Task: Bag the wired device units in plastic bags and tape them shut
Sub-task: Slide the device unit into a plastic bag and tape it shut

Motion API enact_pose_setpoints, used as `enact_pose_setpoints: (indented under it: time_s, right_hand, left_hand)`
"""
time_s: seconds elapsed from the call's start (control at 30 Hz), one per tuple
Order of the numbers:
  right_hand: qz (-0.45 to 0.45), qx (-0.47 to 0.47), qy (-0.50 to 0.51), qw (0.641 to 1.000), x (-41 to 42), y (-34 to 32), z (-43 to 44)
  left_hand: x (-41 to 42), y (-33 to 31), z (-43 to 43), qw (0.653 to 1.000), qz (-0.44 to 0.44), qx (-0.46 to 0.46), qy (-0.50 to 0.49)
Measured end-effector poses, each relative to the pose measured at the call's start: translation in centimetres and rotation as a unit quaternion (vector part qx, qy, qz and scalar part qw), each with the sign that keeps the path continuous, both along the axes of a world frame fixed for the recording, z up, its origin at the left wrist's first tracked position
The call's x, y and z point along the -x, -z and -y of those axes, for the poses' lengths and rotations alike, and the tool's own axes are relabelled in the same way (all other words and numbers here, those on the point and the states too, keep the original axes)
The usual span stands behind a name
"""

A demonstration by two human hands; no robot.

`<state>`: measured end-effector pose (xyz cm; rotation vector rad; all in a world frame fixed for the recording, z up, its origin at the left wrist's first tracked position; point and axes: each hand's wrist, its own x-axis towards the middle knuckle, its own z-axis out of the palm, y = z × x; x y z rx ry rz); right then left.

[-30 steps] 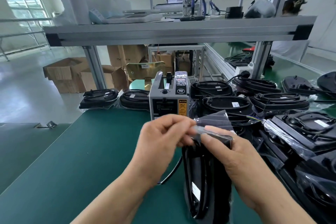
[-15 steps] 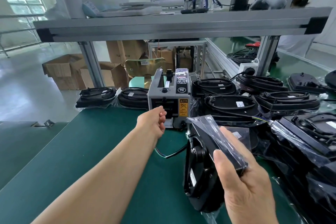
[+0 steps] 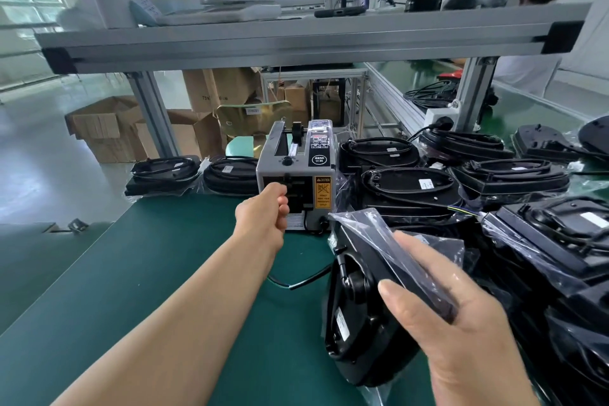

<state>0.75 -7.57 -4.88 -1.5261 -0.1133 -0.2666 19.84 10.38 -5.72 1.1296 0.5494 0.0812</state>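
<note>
My right hand grips a black wired device unit inside a clear plastic bag, held on edge above the green table, thumb pressed on the folded bag flap. A black cable trails out from it to the left. My left hand reaches out to the grey tape dispenser, its curled fingers at the dispenser's front outlet. Whether a tape piece is between the fingers is too small to tell.
Bagged units lie left of the dispenser. Several black units with coiled cables pile up at right, some in bags. An aluminium shelf frame spans overhead. Cardboard boxes stand behind the green table.
My left hand left the bag flap and stretched forward to the tape dispenser's outlet. My right hand kept hold of the bagged unit and tilted it to the right.
</note>
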Motion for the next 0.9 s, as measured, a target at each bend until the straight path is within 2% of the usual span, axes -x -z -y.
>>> enact_pose_setpoints:
  time_s: [0.17, 0.3, 0.53, 0.8, 0.9]
  right_hand:
    - [-0.009, 0.02, 0.036, 0.999, 0.3, -0.4, 0.4]
    - [0.004, 0.012, 0.084, 0.996, 0.7, -0.8, -0.8]
    - [0.019, -0.027, 0.122, 0.992, 0.7, -0.5, -2.4]
    - [0.019, -0.015, 0.148, 0.989, 1.3, -0.6, -3.0]
    - [0.028, -0.02, 0.155, 0.987, 1.4, -0.6, -3.3]
  left_hand:
    - [7.7, -1.1, -1.7, 0.989, 0.124, -0.051, 0.055]
    - [13.5, -2.2, -1.7, 0.971, 0.186, -0.101, 0.112]
    - [17.5, -4.8, -0.4, 0.931, 0.227, -0.179, 0.224]
    - [17.6, -5.8, 1.0, 0.888, 0.242, -0.254, 0.298]
    - [17.2, -5.9, 1.3, 0.877, 0.245, -0.29, 0.295]
